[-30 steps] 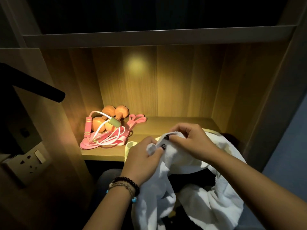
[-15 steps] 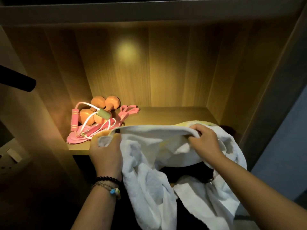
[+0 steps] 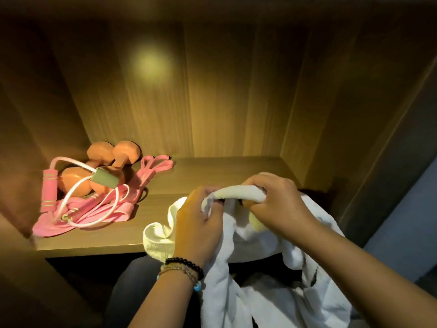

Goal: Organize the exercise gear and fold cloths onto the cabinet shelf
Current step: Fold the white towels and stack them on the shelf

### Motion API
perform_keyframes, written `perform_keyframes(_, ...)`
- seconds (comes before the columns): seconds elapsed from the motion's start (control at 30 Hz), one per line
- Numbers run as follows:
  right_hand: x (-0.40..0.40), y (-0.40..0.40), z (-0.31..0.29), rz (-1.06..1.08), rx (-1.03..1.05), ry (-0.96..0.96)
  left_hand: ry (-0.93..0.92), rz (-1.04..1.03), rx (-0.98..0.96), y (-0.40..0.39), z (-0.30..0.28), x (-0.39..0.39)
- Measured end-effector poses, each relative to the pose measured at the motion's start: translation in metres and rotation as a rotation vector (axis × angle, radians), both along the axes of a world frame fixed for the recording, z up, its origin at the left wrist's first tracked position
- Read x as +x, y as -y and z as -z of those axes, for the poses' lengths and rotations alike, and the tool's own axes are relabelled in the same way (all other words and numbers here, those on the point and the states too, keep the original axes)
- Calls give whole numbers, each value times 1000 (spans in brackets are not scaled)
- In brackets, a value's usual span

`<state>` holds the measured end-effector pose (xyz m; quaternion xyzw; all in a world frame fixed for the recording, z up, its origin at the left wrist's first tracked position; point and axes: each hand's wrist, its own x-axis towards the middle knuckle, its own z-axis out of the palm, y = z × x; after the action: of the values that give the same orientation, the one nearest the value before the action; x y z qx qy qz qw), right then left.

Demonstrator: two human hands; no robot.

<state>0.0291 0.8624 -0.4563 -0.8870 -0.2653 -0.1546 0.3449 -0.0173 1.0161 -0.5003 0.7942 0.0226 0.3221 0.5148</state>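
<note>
Gripping a white terry cloth (image 3: 238, 195) with both hands, a person works over the front edge of a wood-grain cabinet shelf (image 3: 212, 176) lit by a warm spot of light. The left hand (image 3: 196, 223), its wrist ringed by a black bead bracelet (image 3: 186, 262) and a second beaded strand, has its fingers curled tight around one end of a rolled, rope-like section of the cloth. The right hand (image 3: 274, 200) clamps the other end of that roll, fingers wrapped over the top. The two hands sit close together, the roll arching between them. Loose folds of the soft, nubby fabric spill down toward the person's lap, and one hemmed corner curls onto the shelf's front lip beside the left hand.

At the shelf's left side lies the exercise gear in one pile: two orange dumbbells (image 3: 113, 157) with faceted heads and matte surfaces, a skipping rope with a pink foam handle (image 3: 48, 190) banded in pale green, a second sage-green handle (image 3: 105, 179) and a thin white cord (image 3: 71, 162) looping over the weights, and flat pink resistance bands (image 3: 156, 163) tangled beneath and trailing toward the back panel. The pile lies well apart from the cloth.
</note>
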Motion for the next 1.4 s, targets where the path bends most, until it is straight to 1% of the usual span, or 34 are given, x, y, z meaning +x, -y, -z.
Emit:
perform_keyframes(0.1,6,-2,10,11,-82,-79,-22,-62,-201,-2,7,15)
perform_keyframes(0.17,9,-1,18,107,-111,-133,-33,-129,-287,-6,7,25)
perform_keyframes(0.23,10,2,29,211,-105,-135,-59,-197,-357,-12,6,34)
perform_keyframes(0.37,8,18,47,281,-148,-129,-183,-322,-575,-42,13,45)
perform_keyframes(0.43,7,31,54,307,-220,-148,-249,-352,-613,-53,15,46)
perform_keyframes(0.47,6,37,56,311,-226,-157,-257,-362,-600,-52,14,43)
perform_keyframes(0.53,8,44,57,310,-163,-172,-173,-382,-551,-41,7,33)
perform_keyframes(0.57,9,46,55,307,-111,-169,-100,-393,-458,-34,4,26)
perform_keyframes(0.63,7,45,48,263,-22,-134,38,-356,-153,-23,4,15)
perform_keyframes(0.67,6,43,44,220,-3,-112,85,-317,-6,-18,6,11)
perform_keyframes(0.73,1,37,35,145,1,-84,90,-207,191,-8,7,7)
perform_keyframes(0.83,-8,28,21,47,-22,-38,94,87,315,2,8,5)
perform_keyframes(0.9,-15,26,8,-14,-138,-22,64,245,341,5,9,6)
perform_keyframes(0.93,-17,27,3,-25,-226,-6,36,274,363,5,10,7)
perform_keyframes(1.0,-22,28,-4,-19,-350,20,6,273,349,7,14,9)
perform_keyframes(1.03,-25,30,-5,-4,-367,14,11,255,313,8,16,11)
perform_keyframes(1.1,-29,33,-1,92,-348,-35,30,152,249,6,16,15)
perform_keyframes(1.17,-30,42,6,271,-332,-118,36,-14,193,0,14,22)
perform_keyframes(1.23,-31,56,18,411,-323,-181,11,-163,73,-8,11,27)
perform_keyframes(1.27,-33,63,24,463,-317,-189,-3,-204,7,-10,9,29)
perform_keyframes(1.33,-37,70,36,537,-328,-140,-29,-228,-61,-12,7,31)
perform_keyframes(1.4,-36,69,43,546,-335,-64,-28,-227,-78,-10,7,30)
